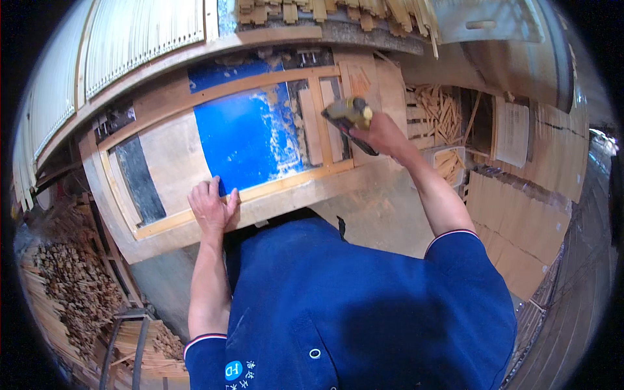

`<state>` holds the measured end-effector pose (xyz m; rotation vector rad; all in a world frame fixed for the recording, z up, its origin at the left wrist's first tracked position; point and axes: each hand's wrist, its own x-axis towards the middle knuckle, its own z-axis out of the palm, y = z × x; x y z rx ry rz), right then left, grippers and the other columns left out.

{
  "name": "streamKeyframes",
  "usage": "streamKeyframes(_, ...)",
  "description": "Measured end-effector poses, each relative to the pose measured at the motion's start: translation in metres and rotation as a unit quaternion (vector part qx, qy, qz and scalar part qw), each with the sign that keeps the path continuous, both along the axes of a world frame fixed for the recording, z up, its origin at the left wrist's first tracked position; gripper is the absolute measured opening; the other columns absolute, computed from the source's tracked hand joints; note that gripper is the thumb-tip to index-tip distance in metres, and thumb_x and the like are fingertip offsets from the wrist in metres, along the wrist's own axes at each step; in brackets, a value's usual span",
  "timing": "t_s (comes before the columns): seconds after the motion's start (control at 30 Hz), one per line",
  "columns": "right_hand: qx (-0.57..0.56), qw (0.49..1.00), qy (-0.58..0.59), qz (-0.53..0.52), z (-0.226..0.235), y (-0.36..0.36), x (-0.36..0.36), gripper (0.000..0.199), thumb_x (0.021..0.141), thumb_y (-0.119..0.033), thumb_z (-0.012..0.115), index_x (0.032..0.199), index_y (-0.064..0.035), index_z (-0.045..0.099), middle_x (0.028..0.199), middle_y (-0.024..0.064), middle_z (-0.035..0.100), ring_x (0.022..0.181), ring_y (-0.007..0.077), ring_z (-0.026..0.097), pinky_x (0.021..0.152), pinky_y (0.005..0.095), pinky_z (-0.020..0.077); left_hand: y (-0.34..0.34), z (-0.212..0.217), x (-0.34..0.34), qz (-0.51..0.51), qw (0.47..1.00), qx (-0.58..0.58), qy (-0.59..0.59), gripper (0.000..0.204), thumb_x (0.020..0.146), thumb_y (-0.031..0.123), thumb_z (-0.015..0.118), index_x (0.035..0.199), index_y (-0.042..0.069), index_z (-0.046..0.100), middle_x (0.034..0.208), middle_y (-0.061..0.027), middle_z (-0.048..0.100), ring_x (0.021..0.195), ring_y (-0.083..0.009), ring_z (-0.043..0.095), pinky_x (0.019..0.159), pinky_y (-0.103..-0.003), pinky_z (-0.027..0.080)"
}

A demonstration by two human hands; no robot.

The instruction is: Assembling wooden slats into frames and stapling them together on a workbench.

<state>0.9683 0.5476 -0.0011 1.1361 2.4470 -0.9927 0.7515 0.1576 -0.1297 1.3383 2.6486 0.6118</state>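
Observation:
A rectangular wooden frame [260,190] lies on the workbench [292,201], with a blue sheet [237,140] showing inside it. My left hand [212,204] rests on the frame's near rail, left of the middle, fingers spread and thumb out. Its fingertips reach the lower edge of the blue sheet. My right hand [381,136] is wrapped round the handle of a yellowish-green and black nail gun [351,116]. The tool is over the frame's right end, near a crosspiece [318,117]. I cannot tell whether its nose touches the wood.
Wooden strips [331,9] are piled beyond the bench, and white slatted panels [146,39] stand at the far left. To the right are a crate of wood offcuts [434,110], a white bin of sticks [448,162] and large boards [513,227]. Stacked sticks [71,292] fill the lower left.

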Motion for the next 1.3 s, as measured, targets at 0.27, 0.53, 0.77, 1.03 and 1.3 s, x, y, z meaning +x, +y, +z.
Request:
streamKeyframes(0.27,0.037,0.976,-0.038,0.21,0.007,-0.069,0.092,0.045,0.084,-0.015,0.067,0.129,-0.0136,0.058,0.109,0.0174,0.071,0.097,0.0396,0.069,0.081,0.0502,0.0558,0.003,0.005,-0.004,-0.003,1.0,-0.004,0.026,0.053,0.078,0.045,0.077,0.115,0.01,0.066,0.096,-0.0107,0.058,0.092,-0.0306,0.056,0.083,-0.044,0.043)
streamKeyframes(0.53,0.056,0.969,-0.064,0.234,-0.006,-0.076,0.1,0.044,0.082,-0.011,0.066,0.125,-0.0123,0.058,0.113,0.0177,0.071,0.099,0.0388,0.069,0.079,0.0517,0.0559,0.0,0.001,-0.003,0.004,0.999,-0.014,0.029,0.053,0.076,0.045,0.079,0.115,0.011,0.066,0.097,-0.0098,0.059,0.092,-0.0299,0.056,0.083,-0.044,0.043)
streamKeyframes(0.77,0.044,0.967,-0.064,0.242,0.003,-0.077,0.093,0.047,0.08,-0.009,0.066,0.126,-0.011,0.058,0.116,0.018,0.07,0.104,0.0384,0.068,0.084,0.0511,0.0548,0.0,0.003,0.0,0.003,1.0,0.002,0.016,0.053,0.076,0.045,0.079,0.114,0.01,0.068,0.096,-0.0099,0.059,0.092,-0.0299,0.056,0.084,-0.044,0.042)
streamKeyframes(1.03,0.043,0.971,-0.091,0.218,0.003,-0.081,0.085,0.049,0.078,-0.009,0.066,0.127,-0.0103,0.059,0.111,0.0196,0.071,0.102,0.0406,0.067,0.085,0.0507,0.0543,-0.001,0.0,-0.008,0.005,1.0,0.01,0.018,0.053,0.076,0.045,0.077,0.113,0.009,0.067,0.094,-0.0102,0.059,0.091,-0.0303,0.056,0.081,-0.045,0.042)
streamKeyframes(1.3,0.03,0.984,-0.099,0.143,0.019,-0.099,0.053,0.041,0.085,-0.016,0.07,0.125,-0.0099,0.065,0.103,0.023,0.072,0.098,0.0426,0.068,0.083,0.0483,0.0545,-0.005,0.013,-0.013,0.001,0.997,0.054,-0.061,0.041,0.078,0.036,0.075,0.107,0.007,0.065,0.092,-0.0125,0.06,0.089,-0.0325,0.058,0.08,-0.048,0.044)
